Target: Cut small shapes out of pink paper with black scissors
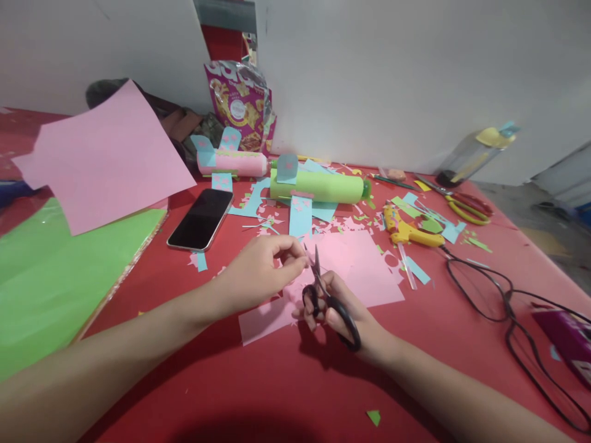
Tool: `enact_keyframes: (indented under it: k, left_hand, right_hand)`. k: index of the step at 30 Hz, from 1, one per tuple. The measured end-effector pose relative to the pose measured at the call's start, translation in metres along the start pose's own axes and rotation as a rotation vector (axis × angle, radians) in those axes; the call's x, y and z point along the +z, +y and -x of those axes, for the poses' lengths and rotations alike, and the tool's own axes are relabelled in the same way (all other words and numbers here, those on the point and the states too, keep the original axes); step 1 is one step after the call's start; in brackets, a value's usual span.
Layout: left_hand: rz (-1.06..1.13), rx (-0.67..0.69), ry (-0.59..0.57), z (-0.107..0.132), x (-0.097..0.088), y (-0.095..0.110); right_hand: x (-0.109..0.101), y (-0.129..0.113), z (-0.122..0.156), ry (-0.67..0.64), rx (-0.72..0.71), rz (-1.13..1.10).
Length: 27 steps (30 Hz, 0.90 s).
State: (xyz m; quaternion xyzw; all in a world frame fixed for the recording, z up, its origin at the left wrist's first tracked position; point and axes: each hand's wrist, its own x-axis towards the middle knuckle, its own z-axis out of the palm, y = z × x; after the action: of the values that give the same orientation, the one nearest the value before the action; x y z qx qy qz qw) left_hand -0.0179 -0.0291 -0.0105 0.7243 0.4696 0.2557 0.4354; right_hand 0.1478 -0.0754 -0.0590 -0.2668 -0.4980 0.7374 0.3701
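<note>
My right hand (pixel 341 301) grips black-handled scissors (pixel 344 323), with fingers through the loops and the blades parted, pointing away from me. Close by the blade tips, my left hand (pixel 268 264) pinches a tiny piece of pink paper (pixel 308 261), mostly hidden by the fingers. Under both hands lie pink paper sheets (pixel 376 277) and pink scraps. Just beyond them rests a green paper-wrapped bottle (pixel 323 186) with blue paper fins. A pink-wrapped bottle (pixel 235 163) with spotted blue fins lies behind it to the left.
A phone (pixel 202 219) lies left of my hands, beside green sheets (pixel 46 277) and a large pink sheet (pixel 111 160). At right are a yellow glue gun (pixel 410 234) with its black cord (pixel 508 295), red-and-yellow scissors (pixel 466 206) and a clear bottle (pixel 475 157). A snack bag (pixel 240 107) stands behind.
</note>
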Motion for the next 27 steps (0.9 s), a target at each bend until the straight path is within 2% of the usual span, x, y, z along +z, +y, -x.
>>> enact_keyframes:
  k: [19, 27]
  left_hand:
    - [0.006, -0.032, 0.015, 0.0022, 0.0028, 0.0026]
    - [-0.035, 0.001, 0.009, 0.0024, 0.0018, 0.0011]
  right_hand:
    - [-0.0005, 0.0022, 0.0014, 0.02, 0.044, 0.037]
    - [0.0004, -0.0009, 0.0014, 0.028, 0.057, 0.09]
